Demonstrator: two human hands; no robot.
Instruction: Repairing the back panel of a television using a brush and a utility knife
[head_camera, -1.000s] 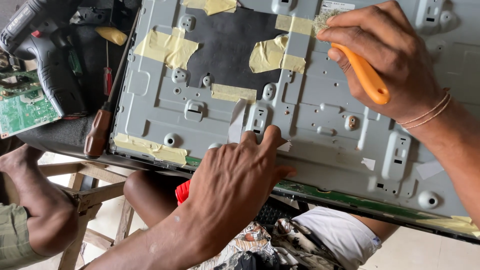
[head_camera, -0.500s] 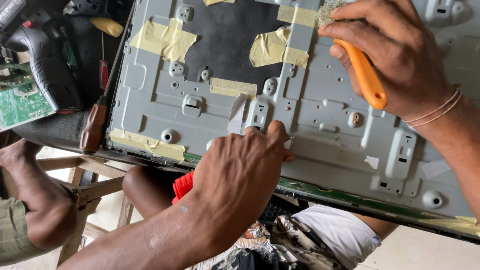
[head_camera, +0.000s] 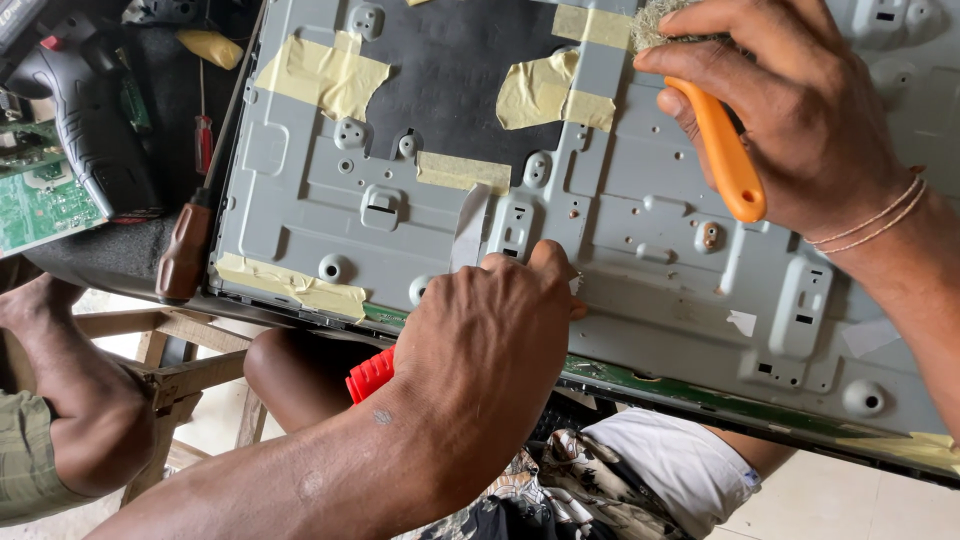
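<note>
Head view: a grey metal panel (head_camera: 640, 250) w/ a black centre patch is seen lying tilted across the worktop (head_camera: 100, 265), held down in places by strips of yellow tape (head_camera: 320, 75). The left hand (head_camera: 490, 340) is pressed on the panel's near edge, fingers curled down onto the metal beside a loose white tape strip (head_camera: 468, 225); nothing is seen gripped in it. The right hand (head_camera: 800, 110) is clenched round an orange-handled tool (head_camera: 722, 150), whose tip is hidden under the fingers at the panel's upper part. Left of the panel, a brown-handled screwdriver (head_camera: 185, 250), a black drill (head_camera: 85, 110) and a green circuit board (head_camera: 35, 200) are seen. A red object (head_camera: 370, 375) shows below the panel edge, near the left wrist.
</note>
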